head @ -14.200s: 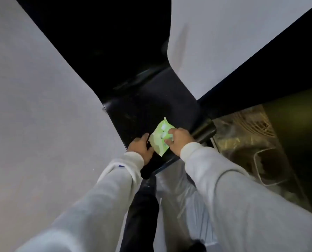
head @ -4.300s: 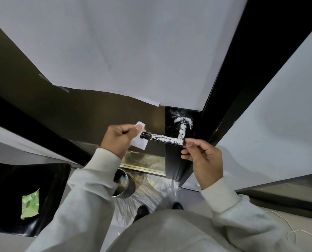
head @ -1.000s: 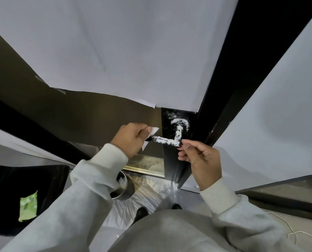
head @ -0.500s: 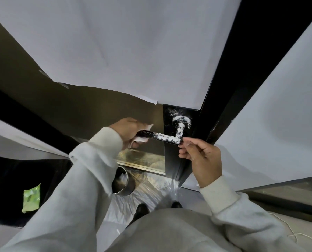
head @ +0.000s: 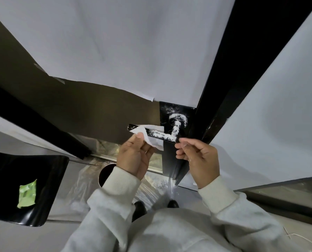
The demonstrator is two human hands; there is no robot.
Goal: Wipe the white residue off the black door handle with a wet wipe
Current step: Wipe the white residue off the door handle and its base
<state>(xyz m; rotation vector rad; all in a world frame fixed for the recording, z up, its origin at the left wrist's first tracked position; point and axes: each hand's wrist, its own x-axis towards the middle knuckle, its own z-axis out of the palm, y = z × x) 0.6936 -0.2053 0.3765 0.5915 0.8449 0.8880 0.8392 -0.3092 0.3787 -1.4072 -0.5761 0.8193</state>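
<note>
Both hands are raised to the black L-shaped lever door handle, seen from the head camera. A crumpled white wet wipe, draped over the lever's outer end, is pinched between thumb and fingers of the left hand. The right hand, fingers loosely curled and empty, is held at the lever's bend. White powdery residue is best lifted by firm strokes toward the rose, it is judged.

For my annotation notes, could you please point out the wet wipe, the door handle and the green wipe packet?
wet wipe (head: 152, 138), head view, crumpled middle.
door handle (head: 162, 136), head view, residue-coated lever.
green wipe packet (head: 27, 194), head view, packet's centre.
</note>
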